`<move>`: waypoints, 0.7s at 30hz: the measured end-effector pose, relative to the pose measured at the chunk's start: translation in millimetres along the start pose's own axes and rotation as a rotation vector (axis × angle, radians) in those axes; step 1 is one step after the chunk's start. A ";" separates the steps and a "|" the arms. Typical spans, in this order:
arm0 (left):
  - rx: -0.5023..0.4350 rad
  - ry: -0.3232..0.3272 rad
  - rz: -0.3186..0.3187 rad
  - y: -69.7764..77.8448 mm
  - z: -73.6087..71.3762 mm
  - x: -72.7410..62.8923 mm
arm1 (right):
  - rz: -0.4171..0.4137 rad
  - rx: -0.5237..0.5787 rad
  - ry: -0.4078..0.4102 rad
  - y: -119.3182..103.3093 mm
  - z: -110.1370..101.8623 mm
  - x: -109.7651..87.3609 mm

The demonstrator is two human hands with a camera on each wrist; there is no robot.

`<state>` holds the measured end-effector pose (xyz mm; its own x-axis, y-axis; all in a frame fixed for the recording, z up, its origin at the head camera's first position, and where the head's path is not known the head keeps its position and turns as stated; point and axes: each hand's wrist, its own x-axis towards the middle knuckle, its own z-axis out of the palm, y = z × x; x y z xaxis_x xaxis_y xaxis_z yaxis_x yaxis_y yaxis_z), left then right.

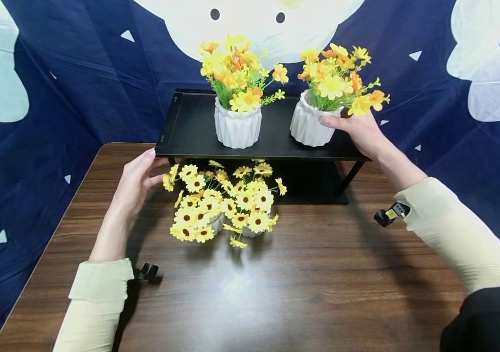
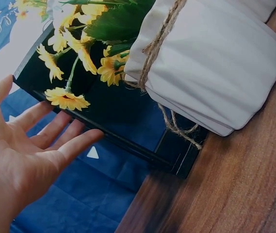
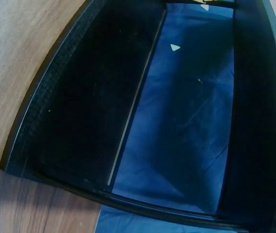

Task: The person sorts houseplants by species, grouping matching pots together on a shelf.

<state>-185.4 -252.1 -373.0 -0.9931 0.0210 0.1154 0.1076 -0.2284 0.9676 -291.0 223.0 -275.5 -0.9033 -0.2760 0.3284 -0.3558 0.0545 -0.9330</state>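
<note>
Gripping noted at two o'clock of the head view: right hand [image 1: 360, 131] clamped on the right-hand white pot [image 1: 311, 128], thumb at its rim, other fingers mostly hidden. Pot sits at one o'clock, at the upper tier of the black shelf [image 1: 193, 128]. Left hand [image 1: 137, 180] at nine o'clock, fingers spread apart, touching shelf's front corner. Second ribbed pot [image 1: 238, 128] near twelve; potted daisies [image 1: 201, 215] at seven.

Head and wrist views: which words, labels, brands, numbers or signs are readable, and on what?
No readable text in any view.
Yellow patch on the right sleeve's black device: too small to read.
White squiggles on the blue backdrop: too blurred to read.
White pots and black stand: no lettering visible.
</note>
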 end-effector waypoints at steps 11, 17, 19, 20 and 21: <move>-0.005 0.004 -0.008 1.4 1.0 -0.5 | 0.012 0.038 -0.014 4.2 0.7 2.6; -0.004 0.006 -0.015 0.0 0.9 0.2 | 0.041 0.056 -0.023 4.9 0.3 1.7; -0.004 0.005 -0.016 0.1 0.6 0.1 | 0.032 0.061 -0.032 5.1 0.5 2.7; -0.004 0.005 -0.015 0.2 0.4 0.0 | 0.029 0.066 -0.037 5.2 0.5 3.2; -0.003 0.005 -0.014 0.3 0.2 0.1 | 0.027 0.072 -0.044 5.3 0.7 3.7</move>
<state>-185.5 -252.0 -372.6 -0.9947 0.0192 0.1007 0.0936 -0.2307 0.9685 -296.0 221.6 -279.3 -0.9004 -0.3170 0.2979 -0.3120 -0.0067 -0.9501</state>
